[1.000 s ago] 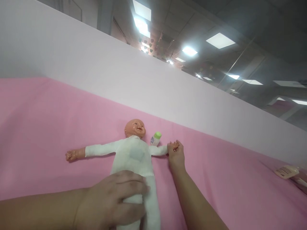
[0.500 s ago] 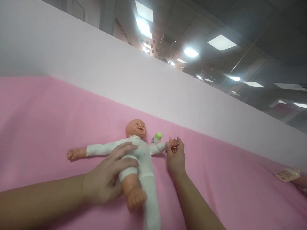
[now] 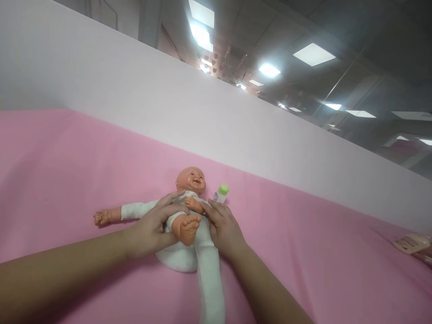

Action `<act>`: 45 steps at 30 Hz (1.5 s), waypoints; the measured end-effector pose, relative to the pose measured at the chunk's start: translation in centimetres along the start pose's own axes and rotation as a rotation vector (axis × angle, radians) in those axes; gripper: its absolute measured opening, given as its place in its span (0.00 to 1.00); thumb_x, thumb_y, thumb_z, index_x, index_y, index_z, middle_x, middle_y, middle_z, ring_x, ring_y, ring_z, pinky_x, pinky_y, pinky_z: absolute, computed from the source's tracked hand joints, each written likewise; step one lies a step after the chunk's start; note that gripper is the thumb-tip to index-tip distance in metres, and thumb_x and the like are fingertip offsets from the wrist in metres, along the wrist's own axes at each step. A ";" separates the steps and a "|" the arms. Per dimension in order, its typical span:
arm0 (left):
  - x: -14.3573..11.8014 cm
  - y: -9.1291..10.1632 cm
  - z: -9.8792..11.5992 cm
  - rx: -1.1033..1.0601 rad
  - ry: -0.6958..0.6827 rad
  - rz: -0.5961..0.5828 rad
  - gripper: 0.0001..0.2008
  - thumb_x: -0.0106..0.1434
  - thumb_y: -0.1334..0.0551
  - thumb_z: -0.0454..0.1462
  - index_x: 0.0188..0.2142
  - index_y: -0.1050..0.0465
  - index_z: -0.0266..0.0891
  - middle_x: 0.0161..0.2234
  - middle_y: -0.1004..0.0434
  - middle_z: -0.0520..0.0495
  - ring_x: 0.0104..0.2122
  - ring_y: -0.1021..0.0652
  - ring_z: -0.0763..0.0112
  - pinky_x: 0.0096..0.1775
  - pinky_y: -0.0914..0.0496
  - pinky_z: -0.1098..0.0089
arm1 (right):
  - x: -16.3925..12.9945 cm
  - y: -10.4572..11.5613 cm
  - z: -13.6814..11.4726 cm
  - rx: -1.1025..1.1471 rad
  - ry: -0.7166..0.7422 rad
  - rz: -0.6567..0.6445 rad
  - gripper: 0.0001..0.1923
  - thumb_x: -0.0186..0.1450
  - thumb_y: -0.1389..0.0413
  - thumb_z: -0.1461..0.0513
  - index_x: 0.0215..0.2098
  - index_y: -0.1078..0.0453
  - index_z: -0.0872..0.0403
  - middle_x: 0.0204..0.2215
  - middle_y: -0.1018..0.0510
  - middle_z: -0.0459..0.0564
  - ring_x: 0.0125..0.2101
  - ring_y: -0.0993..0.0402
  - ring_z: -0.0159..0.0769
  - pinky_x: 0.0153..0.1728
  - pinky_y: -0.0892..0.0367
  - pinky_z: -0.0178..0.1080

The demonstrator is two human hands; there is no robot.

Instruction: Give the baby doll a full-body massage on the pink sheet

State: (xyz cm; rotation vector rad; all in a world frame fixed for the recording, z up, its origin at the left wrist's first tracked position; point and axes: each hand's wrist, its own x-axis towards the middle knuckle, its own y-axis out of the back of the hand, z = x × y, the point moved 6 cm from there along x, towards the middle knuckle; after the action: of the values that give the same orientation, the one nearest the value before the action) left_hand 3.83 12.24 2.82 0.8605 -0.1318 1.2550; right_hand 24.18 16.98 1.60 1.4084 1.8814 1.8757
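A baby doll (image 3: 208, 274) with a white cloth body and plastic head, hands and feet lies on its back on the pink sheet (image 3: 111, 175). One of its legs is bent up over the belly, the foot pointing toward me. Around that raised leg, near the ankle, my left hand (image 3: 153, 227) is closed. My right hand (image 3: 227, 229) has its fingers wrapped on the doll's other-side arm, which lies folded across the chest, the doll's hand below its chin. Just beyond my right fingers is a small bottle (image 3: 221, 193) with a green cap.
Behind the doll a white partition (image 3: 162, 103) runs slantwise along the pink surface. At the far right edge lies a pale slotted object (image 3: 410, 243), perhaps a brush, partly cut off. The doll's other arm stretches out to the left.
The doll's leg has been pushed up toward its belly by my left hand. My right hand has brought the doll's outstretched arm inward across its chest.
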 end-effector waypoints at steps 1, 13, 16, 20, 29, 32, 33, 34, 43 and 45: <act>0.0 0.0 0.3 0.017 -0.006 -0.008 0.20 0.64 0.34 0.42 0.55 0.25 0.43 0.66 0.39 0.38 0.70 0.45 0.46 0.64 0.38 0.47 | 0.0 0.1 0.0 0.009 -0.010 0.005 0.31 0.66 0.51 0.70 0.65 0.34 0.46 0.62 0.29 0.52 0.61 0.35 0.45 0.63 0.36 0.55; -2.7 -1.5 6.3 0.140 -0.406 -0.109 0.24 0.57 0.37 0.33 0.54 0.30 0.46 0.65 0.36 0.39 0.61 0.29 0.52 0.58 0.29 0.57 | -1.1 -0.1 8.0 0.740 -0.609 0.271 0.27 0.66 0.42 0.49 0.59 0.35 0.53 0.47 0.19 0.54 0.45 0.20 0.44 0.47 0.24 0.46; -3.1 -2.1 8.4 0.107 -0.463 -0.200 0.23 0.54 0.35 0.33 0.51 0.28 0.45 0.62 0.33 0.39 0.59 0.27 0.53 0.57 0.28 0.60 | -2.0 0.4 10.5 0.833 -0.719 0.409 0.31 0.65 0.42 0.45 0.59 0.35 0.54 0.47 0.19 0.56 0.43 0.20 0.44 0.42 0.22 0.45; -3.5 -3.1 9.8 0.154 -0.506 -0.334 0.18 0.52 0.32 0.36 0.45 0.25 0.45 0.57 0.27 0.40 0.55 0.23 0.55 0.59 0.30 0.60 | -3.1 0.8 12.9 0.734 -0.898 0.472 0.30 0.65 0.45 0.43 0.55 0.33 0.55 0.39 0.19 0.54 0.35 0.20 0.41 0.32 0.22 0.41; -3.5 -2.1 9.4 0.149 -0.496 -0.279 0.21 0.56 0.36 0.34 0.50 0.28 0.47 0.63 0.33 0.41 0.59 0.27 0.51 0.59 0.30 0.56 | -4.0 2.7 13.8 0.305 -0.996 0.300 0.38 0.57 0.36 0.48 0.60 0.33 0.57 0.47 0.19 0.61 0.49 0.22 0.54 0.54 0.30 0.53; -2.8 -0.8 7.2 0.117 -0.358 -0.206 0.23 0.58 0.40 0.32 0.54 0.29 0.46 0.68 0.42 0.41 0.64 0.33 0.50 0.59 0.30 0.54 | -3.7 3.0 12.9 0.355 -0.971 0.370 0.42 0.59 0.38 0.46 0.65 0.38 0.56 0.53 0.23 0.62 0.49 0.21 0.51 0.47 0.25 0.47; -2.6 -0.4 6.3 0.114 -0.302 -0.183 0.23 0.59 0.41 0.31 0.54 0.29 0.46 0.69 0.43 0.41 0.65 0.34 0.50 0.60 0.31 0.53 | -3.5 3.0 12.4 0.404 -0.950 0.422 0.43 0.59 0.38 0.46 0.67 0.41 0.55 0.56 0.24 0.62 0.49 0.21 0.50 0.45 0.23 0.45; -2.3 0.0 5.4 0.112 -0.246 -0.162 0.22 0.60 0.41 0.32 0.54 0.28 0.46 0.69 0.44 0.42 0.66 0.36 0.50 0.61 0.33 0.52 | -3.3 3.0 11.8 0.460 -0.915 0.479 0.44 0.59 0.37 0.47 0.68 0.43 0.55 0.58 0.26 0.62 0.49 0.21 0.49 0.44 0.23 0.44; -0.9 0.0 -2.0 -0.039 0.175 -0.047 0.21 0.60 0.34 0.37 0.54 0.24 0.47 0.67 0.39 0.44 0.66 0.36 0.48 0.62 0.33 0.53 | -0.5 1.2 3.3 0.530 -0.390 0.418 0.32 0.65 0.40 0.57 0.66 0.39 0.50 0.60 0.27 0.56 0.59 0.28 0.46 0.58 0.30 0.49; -1.0 -0.3 -2.3 -0.060 0.163 -0.045 0.21 0.61 0.34 0.39 0.54 0.24 0.48 0.68 0.39 0.45 0.66 0.36 0.48 0.62 0.32 0.53 | -0.2 0.5 2.1 0.428 -0.328 0.306 0.29 0.67 0.43 0.59 0.66 0.38 0.49 0.62 0.28 0.55 0.61 0.31 0.47 0.62 0.34 0.53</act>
State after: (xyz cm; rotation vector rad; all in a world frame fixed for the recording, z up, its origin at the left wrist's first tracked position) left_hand 2.91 12.86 0.59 0.7032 -0.0191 1.2672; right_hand 25.92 18.27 1.47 2.0906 2.0599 1.2661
